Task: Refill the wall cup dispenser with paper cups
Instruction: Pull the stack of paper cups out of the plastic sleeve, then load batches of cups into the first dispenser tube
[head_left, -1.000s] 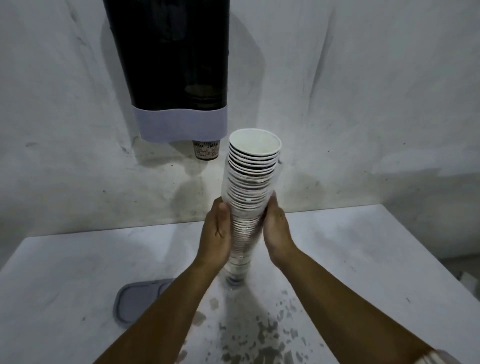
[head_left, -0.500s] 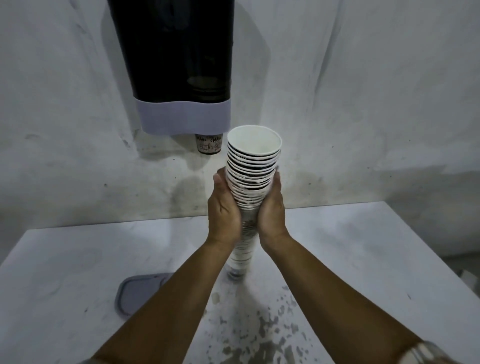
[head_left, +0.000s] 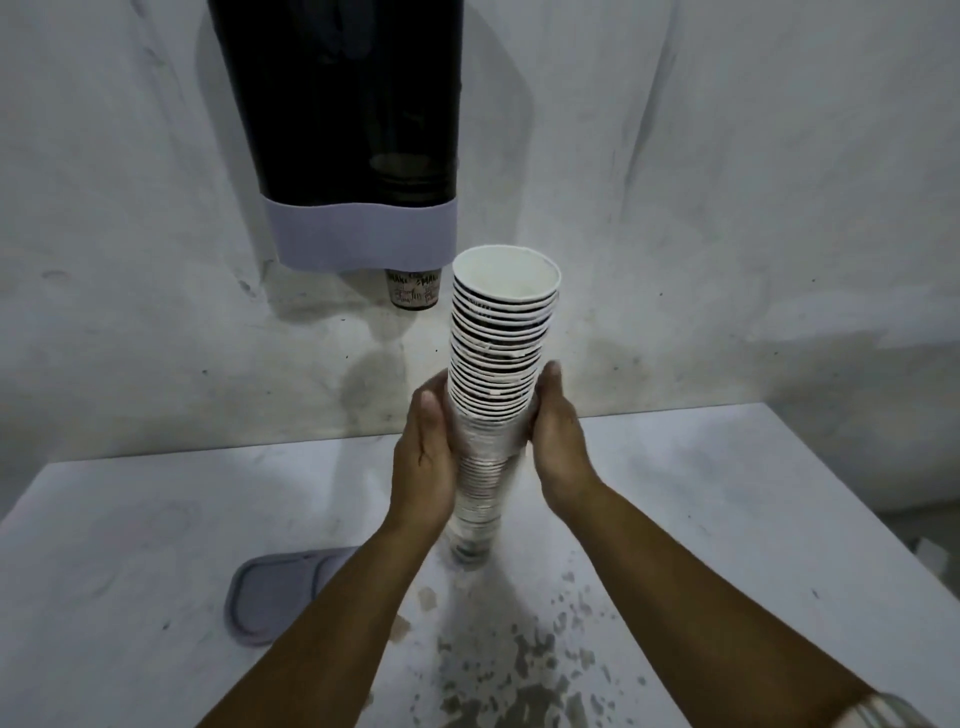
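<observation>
A tall stack of paper cups (head_left: 498, 343) stands upright on the white table (head_left: 727, 493), mouths up; its lower half sits in a clear plastic sleeve. My left hand (head_left: 423, 457) and my right hand (head_left: 558, 441) press against its two sides at mid-height. The wall cup dispenser (head_left: 348, 130) hangs above and to the left, a dark tube with a pale grey band at the bottom. One cup (head_left: 413, 290) pokes out of its underside, level with the stack's top.
A flat grey lid (head_left: 275, 590) lies on the table left of my left forearm. Dark speckled stains cover the table's near middle. The white wall stands just behind the table; the table's right edge drops off at far right.
Both hands slid up the stack to just below its rim, then came back down to mid-height. More of the upper cups show bare above the plastic sleeve.
</observation>
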